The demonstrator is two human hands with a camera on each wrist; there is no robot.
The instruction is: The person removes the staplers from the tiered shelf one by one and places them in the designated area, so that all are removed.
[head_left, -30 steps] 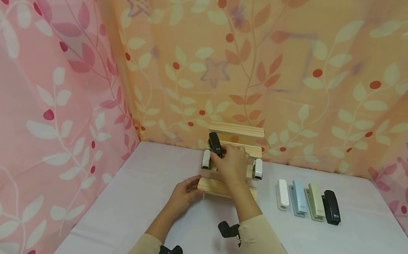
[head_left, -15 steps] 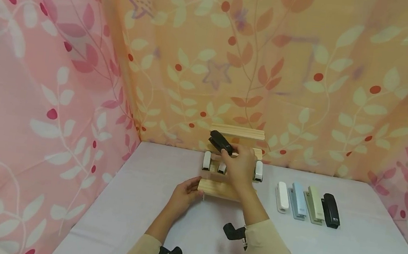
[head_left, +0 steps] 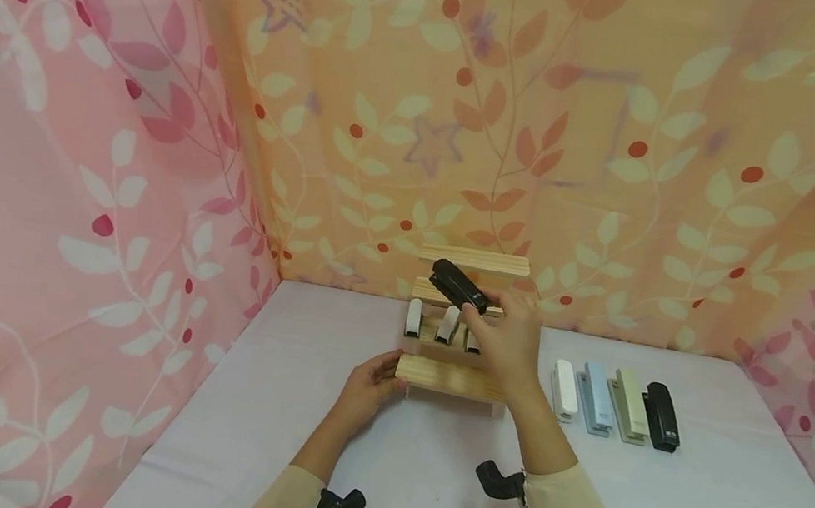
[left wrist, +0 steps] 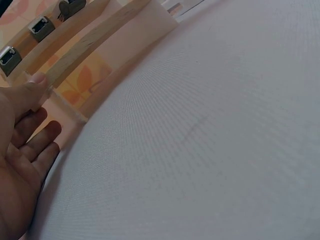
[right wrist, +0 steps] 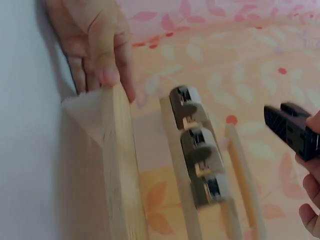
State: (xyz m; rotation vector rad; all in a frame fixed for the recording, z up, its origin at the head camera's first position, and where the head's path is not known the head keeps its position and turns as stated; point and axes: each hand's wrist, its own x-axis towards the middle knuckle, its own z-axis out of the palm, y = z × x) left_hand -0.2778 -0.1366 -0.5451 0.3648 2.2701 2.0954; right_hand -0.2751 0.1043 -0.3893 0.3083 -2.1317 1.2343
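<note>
My right hand (head_left: 509, 345) grips a black stapler (head_left: 455, 283) by one end, holding it tilted above the upper boards of a tiered wooden rack (head_left: 446, 377). In the right wrist view that stapler (right wrist: 287, 127) is apart from the rack. My left hand (head_left: 364, 393) holds the rack's left end; its thumb (right wrist: 109, 72) presses on the front board (right wrist: 120, 165). White staplers stand side by side on the second board, among them a left one (head_left: 413, 318) and a tilted one (head_left: 448, 324). My right hand hides the board's right part.
To the right of the rack, a white stapler (head_left: 565, 391), a blue one (head_left: 596, 400), a green one (head_left: 630, 405) and a black one (head_left: 661, 417) lie in a row on the white-covered table (head_left: 247, 403). A floral curtain (head_left: 358, 156) hangs behind.
My right hand has moved right with the black stapler, now more slanted, and white staplers it covered have come into view. The left hand stays at the rack's end.
</note>
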